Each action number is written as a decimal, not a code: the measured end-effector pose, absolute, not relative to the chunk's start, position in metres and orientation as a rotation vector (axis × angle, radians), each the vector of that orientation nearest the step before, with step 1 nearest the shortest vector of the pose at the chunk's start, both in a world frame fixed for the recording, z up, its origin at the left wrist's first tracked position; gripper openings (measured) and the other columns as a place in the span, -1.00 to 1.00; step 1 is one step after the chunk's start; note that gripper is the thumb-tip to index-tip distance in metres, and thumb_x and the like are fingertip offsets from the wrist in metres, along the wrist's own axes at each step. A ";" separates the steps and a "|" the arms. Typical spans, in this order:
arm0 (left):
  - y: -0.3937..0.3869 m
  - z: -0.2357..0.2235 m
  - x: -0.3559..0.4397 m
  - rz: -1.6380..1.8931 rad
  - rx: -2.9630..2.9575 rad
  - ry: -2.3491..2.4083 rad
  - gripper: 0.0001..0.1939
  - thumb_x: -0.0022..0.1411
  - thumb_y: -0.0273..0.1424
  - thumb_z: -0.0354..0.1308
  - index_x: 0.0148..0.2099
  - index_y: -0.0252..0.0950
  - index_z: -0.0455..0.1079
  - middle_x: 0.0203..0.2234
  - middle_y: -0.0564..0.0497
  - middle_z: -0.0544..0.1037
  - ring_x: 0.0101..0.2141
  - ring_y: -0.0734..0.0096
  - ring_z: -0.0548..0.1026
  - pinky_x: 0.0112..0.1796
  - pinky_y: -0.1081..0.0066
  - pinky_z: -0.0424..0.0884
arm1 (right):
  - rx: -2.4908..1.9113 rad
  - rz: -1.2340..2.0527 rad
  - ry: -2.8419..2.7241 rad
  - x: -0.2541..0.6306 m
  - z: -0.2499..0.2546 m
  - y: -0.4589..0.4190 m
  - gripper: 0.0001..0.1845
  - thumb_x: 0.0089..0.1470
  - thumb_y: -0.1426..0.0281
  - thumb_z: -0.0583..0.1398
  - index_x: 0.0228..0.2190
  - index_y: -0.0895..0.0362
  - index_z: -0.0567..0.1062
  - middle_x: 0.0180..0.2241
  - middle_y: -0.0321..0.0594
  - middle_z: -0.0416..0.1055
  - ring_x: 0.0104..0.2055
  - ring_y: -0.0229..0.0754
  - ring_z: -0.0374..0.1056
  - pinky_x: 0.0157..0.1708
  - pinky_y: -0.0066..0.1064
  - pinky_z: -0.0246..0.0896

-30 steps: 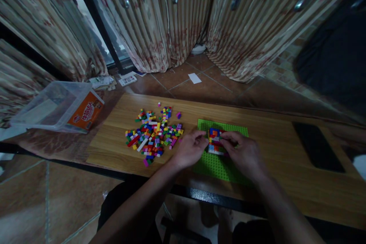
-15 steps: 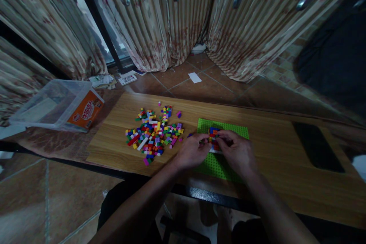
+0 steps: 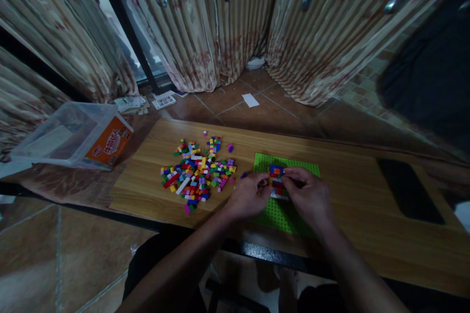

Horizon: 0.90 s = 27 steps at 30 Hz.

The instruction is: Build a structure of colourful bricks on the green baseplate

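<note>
A small block of toy bricks (image 3: 276, 170), blue, red and orange on top with white at its near edge, stands on the green studded baseplate (image 3: 273, 220). My left hand (image 3: 248, 194) is at its left side, fingers curled in; whatever they may hold is too small to make out. From the right, my right hand (image 3: 307, 190) reaches over the block with thumb and forefinger closed against its side. Those fingers cover part of the bricks. A dark purple or blue brick (image 3: 244, 175) lies just behind my left hand.
Loose toy bricks (image 3: 198, 171) of many colours are heaped on the wooden table (image 3: 147, 176) left of the baseplate. Farther left stands a clear plastic bin (image 3: 69, 151) with an orange label. A dark flat phone-like slab (image 3: 409, 190) lies at the right.
My right hand has shifted slightly right and its fingers have drawn back a little, so more of the block's top shows. My left hand stays nearly in place.
</note>
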<state>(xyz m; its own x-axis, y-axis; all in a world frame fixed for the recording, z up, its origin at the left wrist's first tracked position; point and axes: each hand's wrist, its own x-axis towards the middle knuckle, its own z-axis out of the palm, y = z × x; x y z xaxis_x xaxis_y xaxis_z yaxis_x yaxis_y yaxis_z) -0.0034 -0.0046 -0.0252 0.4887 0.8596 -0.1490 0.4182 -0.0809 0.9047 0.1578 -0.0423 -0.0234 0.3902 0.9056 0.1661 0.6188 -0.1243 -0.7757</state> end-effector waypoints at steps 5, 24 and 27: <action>-0.006 -0.030 -0.003 0.562 1.715 1.095 -0.57 0.20 -0.28 0.06 0.10 -0.27 0.42 -0.17 -0.10 0.56 -0.27 0.28 0.50 -0.22 0.34 0.45 | -1.869 0.465 -1.244 0.156 -0.027 -0.040 -0.76 -0.02 0.22 0.23 -0.34 0.10 0.54 -0.36 -0.13 0.59 -0.33 -0.06 0.51 -0.28 -0.22 0.40; -0.009 -0.027 -0.002 0.565 1.746 1.095 -0.56 0.19 -0.30 0.07 0.10 -0.26 0.41 -0.23 -0.09 0.55 -0.25 0.24 0.49 -0.16 0.29 0.45 | -1.861 0.645 -1.073 0.162 -0.025 -0.034 -0.76 -0.14 0.20 0.31 -0.48 0.11 0.52 -0.44 -0.17 0.56 -0.40 -0.09 0.49 -0.37 -0.29 0.37; -0.010 -0.026 -0.001 0.564 1.758 1.100 -0.54 0.20 -0.30 0.06 0.13 -0.27 0.39 -0.19 -0.12 0.54 -0.22 0.20 0.49 -0.14 0.25 0.45 | -1.855 0.633 -1.106 0.162 -0.025 -0.034 -0.77 -0.13 0.21 0.30 -0.49 0.11 0.51 -0.47 -0.19 0.55 -0.43 -0.11 0.47 -0.41 -0.31 0.35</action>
